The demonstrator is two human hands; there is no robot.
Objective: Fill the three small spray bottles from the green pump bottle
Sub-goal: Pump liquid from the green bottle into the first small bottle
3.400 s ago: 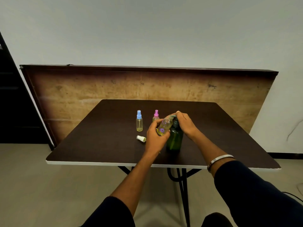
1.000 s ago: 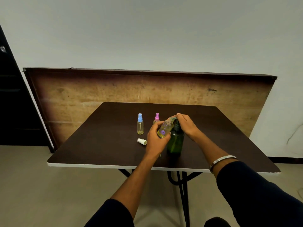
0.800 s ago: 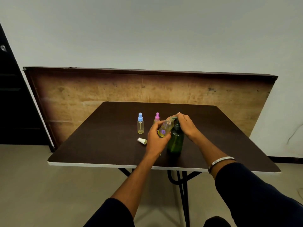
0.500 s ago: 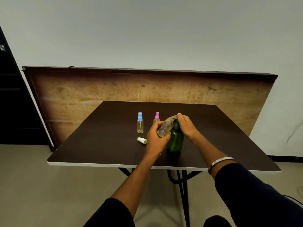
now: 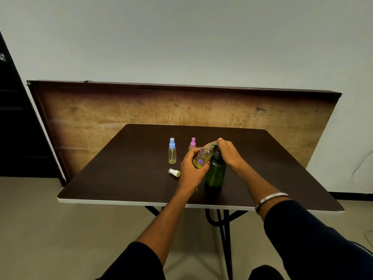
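No movement; left hand (image 5: 191,168) holds flower-marked bottle (image 5: 202,157).

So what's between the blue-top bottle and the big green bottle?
In the head view, the left hand tilts an open small bottle there; the pink-top bottle stands just behind.

Little changes across frames. Yellow liquid level in tilted spray bottle (image 5: 202,157), gripped by left hand (image 5: 192,168), looks slightly higher than earlier. Right hand (image 5: 229,153) presses pump head of green pump bottle (image 5: 215,174) throughout.
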